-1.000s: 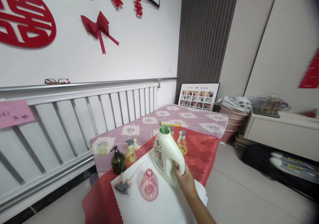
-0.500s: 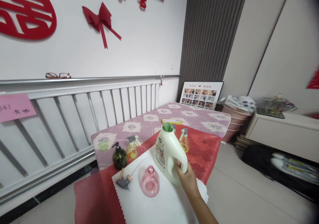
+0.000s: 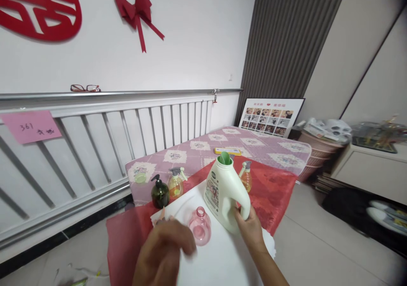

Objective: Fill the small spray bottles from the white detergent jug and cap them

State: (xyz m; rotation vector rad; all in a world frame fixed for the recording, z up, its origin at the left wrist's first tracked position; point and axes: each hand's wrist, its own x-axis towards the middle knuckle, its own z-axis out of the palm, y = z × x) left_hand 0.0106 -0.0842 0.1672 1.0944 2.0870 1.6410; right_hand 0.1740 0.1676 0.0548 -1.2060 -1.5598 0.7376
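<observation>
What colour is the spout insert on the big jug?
Green, on the white jug gripped by the right hand; head view.

White detergent jug (image 3: 226,194): smooth plastic, slight sheen. Pink bottle (image 3: 199,226): translucent glossy plastic. Dark green pump bottle (image 3: 159,192): glossy, translucent. White sheet (image 3: 219,256): matt, paper-like, pinked edge. Red cloth (image 3: 273,192): satin sheen, patterned. Purple quilted cover (image 3: 197,150): matt fabric. Rail (image 3: 127,94): polished metal. Floor (image 3: 318,252): smooth tile.
</observation>
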